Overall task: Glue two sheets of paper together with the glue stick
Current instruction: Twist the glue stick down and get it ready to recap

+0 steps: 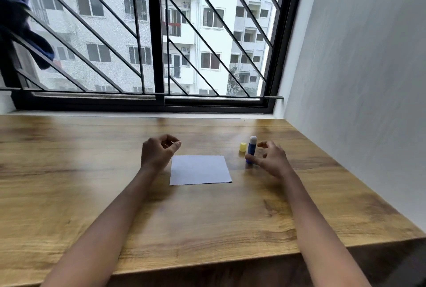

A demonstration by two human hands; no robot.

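The glue stick (251, 149) stands upright on the wooden table (92, 194), blue body down and white glue bared at the top, to the right of the paper (200, 170). Its yellow cap (242, 146) sits on the table just beside it, on the left.

My right hand (269, 159) hovers right next to the stick with fingers spread apart and loosely bent, gripping nothing. My thumb reaches toward the stick's base, and I cannot tell whether it touches.

My left hand (159, 150) is held at the paper's far left corner. Its fingers are curled in toward the thumb, tips nearly meeting, and they hold nothing.

The paper lies flat between my two hands, pale and squarish. I cannot tell whether it is one sheet or two stacked.

Both my bare forearms stretch out over the table. Beyond its far edge is a window (159, 33) with black diagonal bars. A dark blue cloth (16, 10) hangs at its upper left, and a white wall (357, 68) runs along the right.
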